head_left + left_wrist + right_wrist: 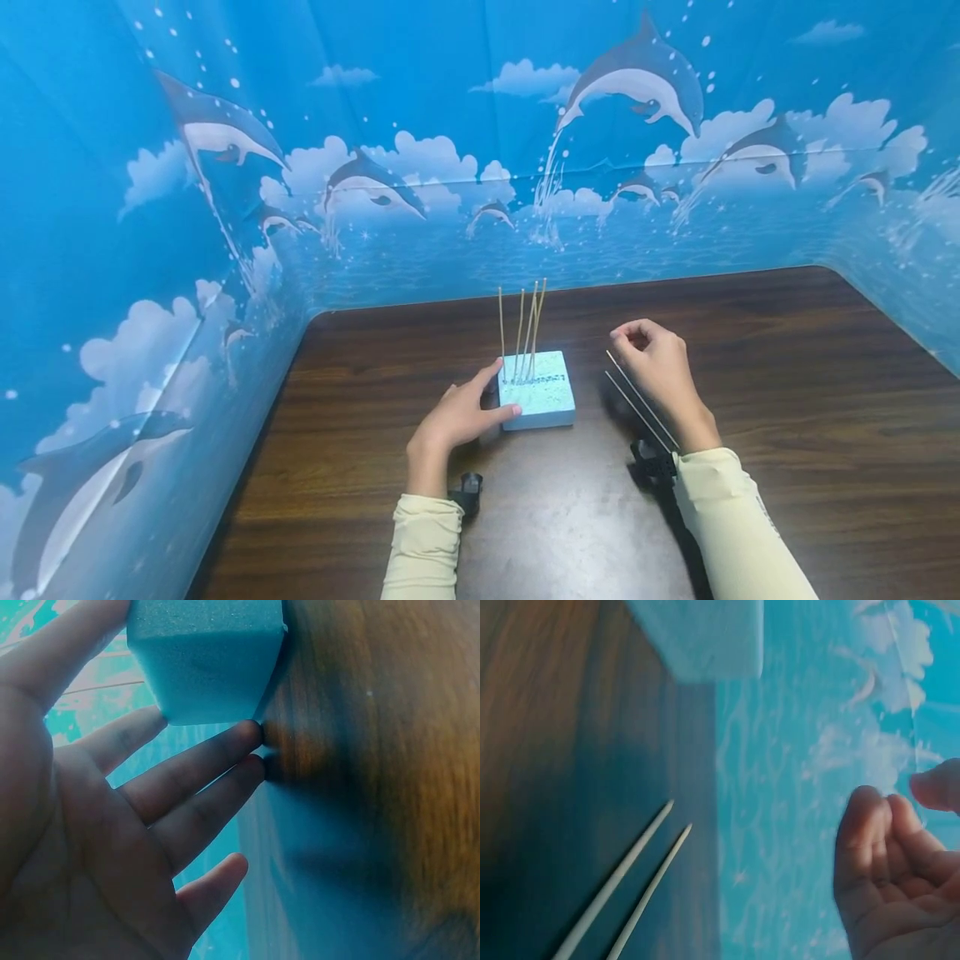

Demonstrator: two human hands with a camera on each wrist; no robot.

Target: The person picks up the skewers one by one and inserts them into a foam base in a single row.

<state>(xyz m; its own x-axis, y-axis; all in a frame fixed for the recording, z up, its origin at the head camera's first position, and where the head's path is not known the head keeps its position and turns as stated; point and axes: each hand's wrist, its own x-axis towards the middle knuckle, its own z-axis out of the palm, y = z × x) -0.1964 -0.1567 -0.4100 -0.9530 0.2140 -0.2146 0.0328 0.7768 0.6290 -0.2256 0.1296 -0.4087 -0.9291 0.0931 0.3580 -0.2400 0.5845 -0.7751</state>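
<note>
A light-blue foam block (551, 402) sits on the table with several thin wooden sticks (521, 333) standing in its top. My left hand (459, 412) is at the block's left side, thumb on its front left corner and index fingertip by the back left edge. In the left wrist view the other fingers stretch out beneath the block (206, 675). To the block's right, my right hand (663, 367) is raised with fingers loosely bent and nothing between them. Beside it two pointed sticks (622, 870) show, slanting toward the wrist.
Brown wood grain covers the table (345, 467). A blue curtain (420, 83) printed with dolphins and clouds rises along the table's back and left edges and on the right. Each wrist carries a black camera mount, the left one (469, 493) close over the tabletop.
</note>
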